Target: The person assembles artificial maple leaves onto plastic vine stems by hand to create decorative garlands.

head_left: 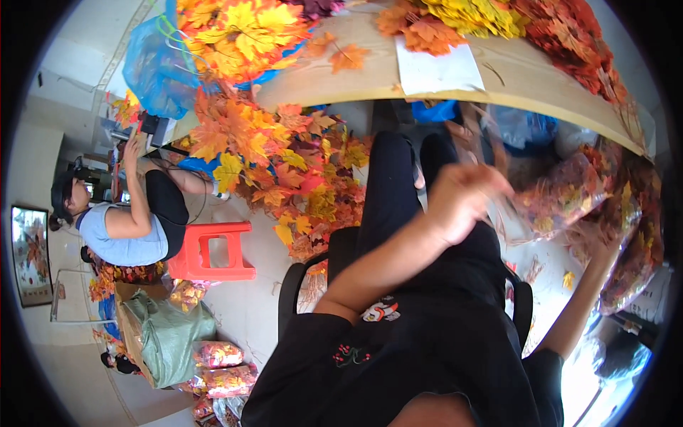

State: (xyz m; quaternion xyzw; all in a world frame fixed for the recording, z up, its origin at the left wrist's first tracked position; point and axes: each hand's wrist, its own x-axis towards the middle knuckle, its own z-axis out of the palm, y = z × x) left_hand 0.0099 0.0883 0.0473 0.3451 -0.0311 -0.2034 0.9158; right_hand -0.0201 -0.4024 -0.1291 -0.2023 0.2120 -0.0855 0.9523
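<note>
My left hand (462,203) is raised over my lap, its fingers curled and smeared by motion, so I cannot tell whether they hold anything. Blurred brown strands (491,135) run just beyond it, below the table edge. On the right, my right hand (596,238) grips a clear plastic bag (558,203) filled with red, orange and yellow artificial maple leaves. The bag lies tilted, with its near end toward my left hand. More bagged leaves (633,256) hang or stand beside my right forearm.
A curved wooden table (341,89) carries leaf piles and a white sheet (439,67). Leaf garlands (284,171) spill off its left side to the floor. At left are a red stool (213,250), a seated person (124,220), a green sack (171,334) and filled bags (228,381).
</note>
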